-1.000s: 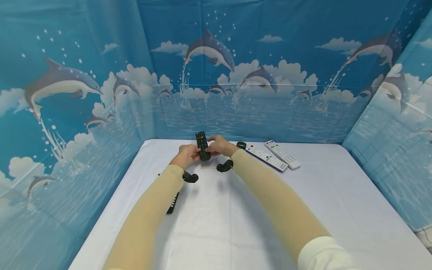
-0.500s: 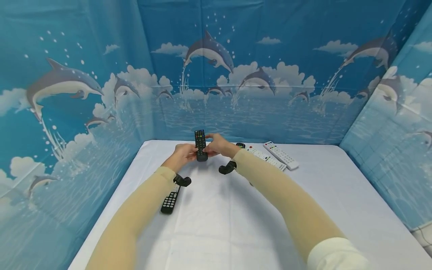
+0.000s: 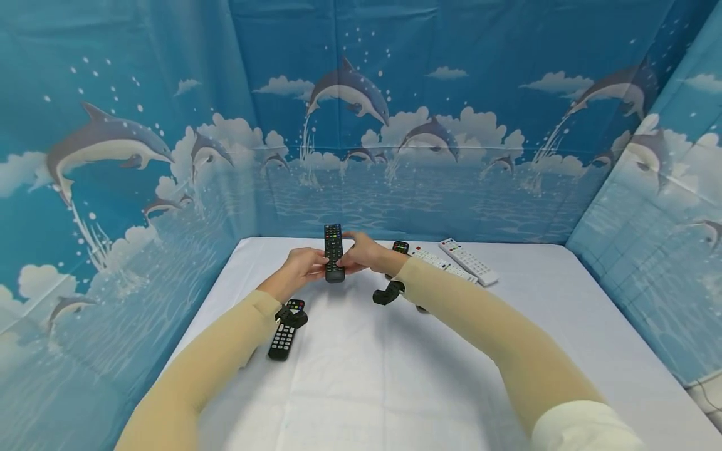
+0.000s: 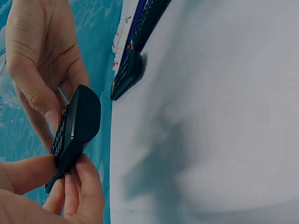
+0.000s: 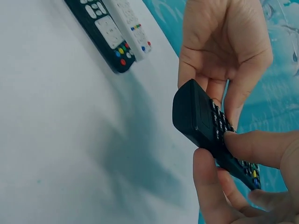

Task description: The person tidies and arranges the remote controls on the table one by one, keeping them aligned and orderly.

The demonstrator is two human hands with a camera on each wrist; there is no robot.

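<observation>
A black remote control point(image 3: 333, 254) with coloured buttons is held up above the far part of the table, its button face towards the head camera. My left hand point(image 3: 301, 266) pinches its left edge, thumb on the front and fingers behind. From the other side my right hand point(image 3: 363, 252) grips it, with the thumb pressing on the lower buttons, as the right wrist view shows on the remote's keypad point(image 5: 219, 123). The remote's thick lower end point(image 4: 86, 114) faces the left wrist camera, apart from the tabletop.
Another black remote point(image 3: 282, 341) lies below my left wrist, beside a white remote point(image 5: 128, 21). Near my right wrist lie a black remote point(image 3: 401, 247) and two white remotes, one nearer point(image 3: 442, 262) and one farther right point(image 3: 469, 260). A dolphin-print curtain point(image 3: 361, 194) borders the white table point(image 3: 350, 388).
Both hands keep hold of the remote, which has turned more upright. My left forearm has shifted left, uncovering more of the black remote below it. My right forearm has swung a little right.
</observation>
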